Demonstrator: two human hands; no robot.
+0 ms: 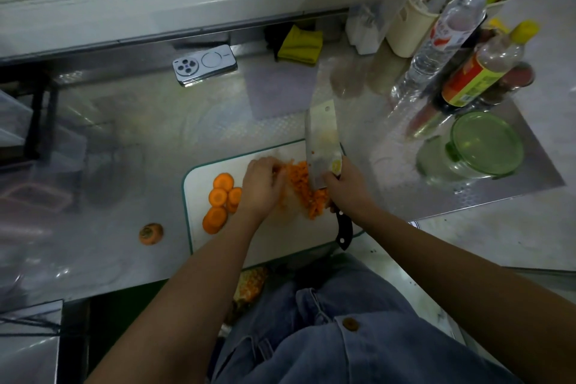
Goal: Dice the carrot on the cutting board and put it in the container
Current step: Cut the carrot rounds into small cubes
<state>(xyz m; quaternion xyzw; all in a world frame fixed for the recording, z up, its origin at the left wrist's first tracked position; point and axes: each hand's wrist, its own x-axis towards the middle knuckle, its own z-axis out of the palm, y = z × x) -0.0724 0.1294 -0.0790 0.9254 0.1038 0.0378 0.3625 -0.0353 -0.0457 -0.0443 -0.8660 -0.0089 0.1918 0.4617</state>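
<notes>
Down on the steel counter, near its front edge, a white cutting board with a green rim. At the middle of the board, a ragged orange heap of diced carrot, partly under a blade. Right hand clenched round the black handle of a cleaver, grip high up by the blade, handle end poking out below the wrist. Blade broad and pale, edge down in the right side of the heap, far end pointing away from the body. Left hand just left of the blade, fingers curled down onto the heap's left edge and holding the bits together, fingertips hidden among the carrot. Left of that hand, also on the board, a cluster of round carrot slices, uncut and overlapping. Off the board, on the counter further left, 1 carrot end lying alone. Glass container with a green lid on top, well apart from the board, at the far right. Behind it, 2 bottles: a clear water bottle and a yellow-capped sauce bottle. Toward the back, a phone face down and a yellow cloth
</notes>
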